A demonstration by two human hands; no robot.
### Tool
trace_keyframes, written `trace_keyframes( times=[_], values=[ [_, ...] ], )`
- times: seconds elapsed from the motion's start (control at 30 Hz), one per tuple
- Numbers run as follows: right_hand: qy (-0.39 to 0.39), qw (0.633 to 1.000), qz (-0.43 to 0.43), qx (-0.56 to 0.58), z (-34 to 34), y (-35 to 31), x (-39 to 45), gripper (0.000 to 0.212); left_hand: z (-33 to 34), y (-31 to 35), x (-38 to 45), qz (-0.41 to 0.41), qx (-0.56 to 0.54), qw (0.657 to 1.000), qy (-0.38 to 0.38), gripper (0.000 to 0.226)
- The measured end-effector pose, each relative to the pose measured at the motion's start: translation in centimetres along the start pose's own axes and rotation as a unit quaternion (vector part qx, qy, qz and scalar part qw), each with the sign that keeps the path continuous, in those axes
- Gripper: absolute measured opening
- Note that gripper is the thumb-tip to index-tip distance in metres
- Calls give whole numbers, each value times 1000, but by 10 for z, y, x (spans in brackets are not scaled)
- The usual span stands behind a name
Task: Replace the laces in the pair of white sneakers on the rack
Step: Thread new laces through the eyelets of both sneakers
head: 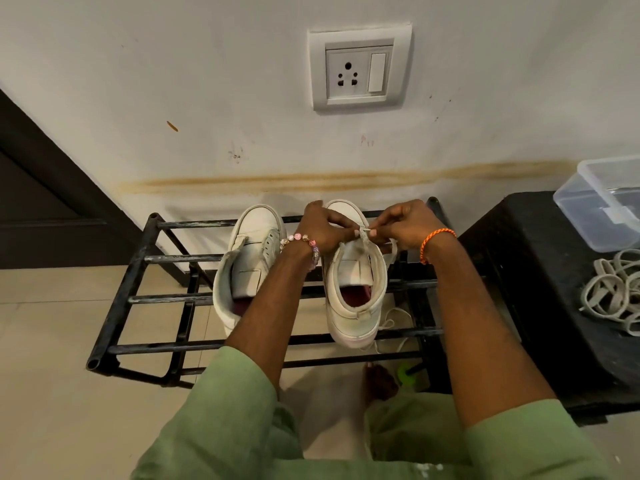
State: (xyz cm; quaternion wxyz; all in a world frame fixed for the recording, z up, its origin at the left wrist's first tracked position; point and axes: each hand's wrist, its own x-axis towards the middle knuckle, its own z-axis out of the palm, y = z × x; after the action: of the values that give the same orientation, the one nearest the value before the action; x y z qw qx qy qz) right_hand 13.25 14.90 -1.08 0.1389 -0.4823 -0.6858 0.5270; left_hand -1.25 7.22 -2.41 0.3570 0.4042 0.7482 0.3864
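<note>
You have open rack bars left of the sneakers, with free room there. On the right, the black stand with its lace pile and plastic box blocks your way.

**White sneakers on a black rack**

A black metal rack on a tiled floor carries two white sneakers, left sneaker and right sneaker, toes toward the wall. Beside it, a black table bears a clear plastic box and loose laces.
</note>
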Motion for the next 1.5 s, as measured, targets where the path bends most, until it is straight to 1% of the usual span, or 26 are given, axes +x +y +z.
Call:
trace_keyframes(
  times=[0.07, 0.13, 0.27, 0.33, 0.4, 0.5, 0.6, 0.7, 0.8, 0.87, 0.93, 1.03, 1.1, 1.13, 1.2, 1.23, 1.27, 1.3, 1.33, 1.37, 1.4, 1.43, 1.47, 1.5],
  values=[
    [3, 1000, 8, -1, 0, 0, -1, 14, -1, -2, -1, -38, -44, 998, -25, 24],
    [10, 999, 6, -31, 0, -1, -2, 8, -1, -2, -4, -55, -84, 994, -45, 21],
    [19, 996, -27, -82, 1, -1, -1, 10, 3, 0, -8, -51, -97, 993, -32, 19],
    [35, 991, -53, -114, 3, -2, 0, 12, 5, 1, -9, -35, -87, 995, -18, 14],
    [45, 991, -61, -112, 6, -4, 1, 14, 6, 1, -9, -22, -76, 997, -8, 13],
    [38, 991, -61, -111, 6, -5, 1, 20, 7, 1, -8, -21, -68, 997, -10, 21],
    [28, 992, -56, -111, 4, -5, 4, 27, 9, 4, -7, -19, -33, 999, 8, 14],
    [12, 986, -53, -158, 6, -7, 9, 23, 12, 3, -2, -6, 20, 1000, 13, 14],
    [-19, 986, -40, -162, 12, -11, 11, 15, 10, 7, -5, 14, 78, 997, 6, 5],
    [-27, 986, -41, -162, 14, -13, 12, 15, 10, 10, -7, 36, 121, 992, -2, 13],
    [-31, 983, -45, -173, 14, -15, 13, 11, 10, 12, -8, 50, 144, 988, 17, 16],
    [-23, 981, -50, -184, 14, -16, 15, 7, 11, 8, -5, 54, 119, 989, 67, 14],
    [-14, 976, -65, -210, 16, -17, 14, 10, 9, 5, -1, 34, 61, 994, 89, 15],
    [-5, 972, -71, -223, 16, -18, 13, 12, 6, 3, 0, 13, 23, 996, 85, 19],
    [25, 969, -84, -231, 15, -21, 12, 10, 1, 2, 0, -29, -6, 999, 23, 45],
    [44, 972, -91, -210, 14, -24, 12, 7, 0, 0, -1, -42, -8, 999, -13, 57],
    [61, 980, -102, -162, 13, -29, 10, 3, 0, -1, -2, -48, -10, 998, -34, 65],
    [71, 986, -119, -87, 12, -36, 7, 4, 1, -1, -3, -51, -9, 998, -41, 69],
    [72, 987, -143, 8, 11, -45, 2, 8, 2, -1, -3, -51, -6, 998, -37, 71],
    [61, 977, -167, 121, 10, -56, -4, 13, 3, -1, -4, -51, -1, 998, -30, 73],
    [38, 954, -185, 231, 7, -67, -11, 16, 4, -1, -4, -54, 3, 998, -25, 75],
    [10, 927, -199, 317, 4, -76, -17, 17, 4, -1, -4, -63, 2, 998, -23, 76],
    [-3, 909, -207, 361, 2, -83, -21, 15, 4, -2, -4, -71, 3, 997, -22, 74],
    [-2, 906, -210, 368, 1, -87, -22, 12, 2, -3, -5, -78, 8, 997, -19, 71]
  ],
)
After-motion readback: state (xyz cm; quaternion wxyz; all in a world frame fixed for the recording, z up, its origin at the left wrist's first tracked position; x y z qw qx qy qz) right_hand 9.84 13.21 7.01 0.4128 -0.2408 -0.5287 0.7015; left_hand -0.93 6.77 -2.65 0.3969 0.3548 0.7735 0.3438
